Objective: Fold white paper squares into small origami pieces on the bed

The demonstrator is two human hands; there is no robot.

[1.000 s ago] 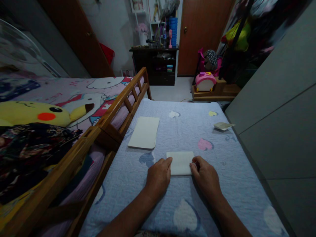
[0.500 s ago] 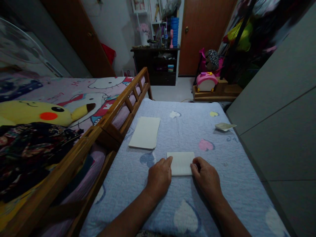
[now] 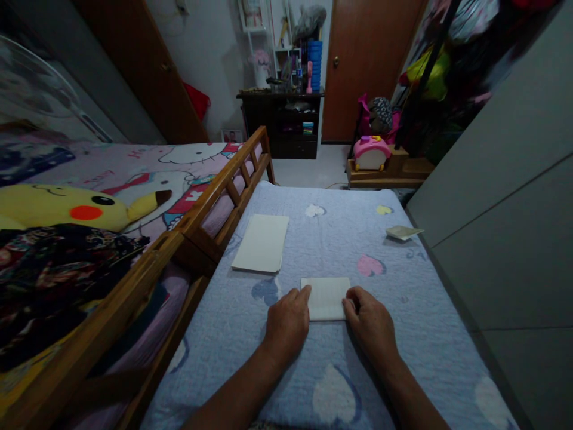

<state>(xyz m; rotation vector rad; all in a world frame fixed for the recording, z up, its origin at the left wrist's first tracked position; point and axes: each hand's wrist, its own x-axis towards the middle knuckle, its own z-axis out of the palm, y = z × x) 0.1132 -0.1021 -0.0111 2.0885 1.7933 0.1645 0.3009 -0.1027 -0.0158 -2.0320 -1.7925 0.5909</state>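
White folded rectangular paper point(image 3: 328, 298) lies near on the pale-blue heart-patterned quilt point(image 3: 322, 239); the half-curled left hand point(image 3: 289, 322) touches its left edge, grip unclear; the right hand point(image 3: 370, 325) pinches its right. Far left, pink bedding point(image 3: 105, 156) bears partly illegible lettering.

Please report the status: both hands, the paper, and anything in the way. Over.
Left hand on left edge of white paper; right hand at right edge. Paper lying on blue bedspread. White sheets lie apart, not in the way.
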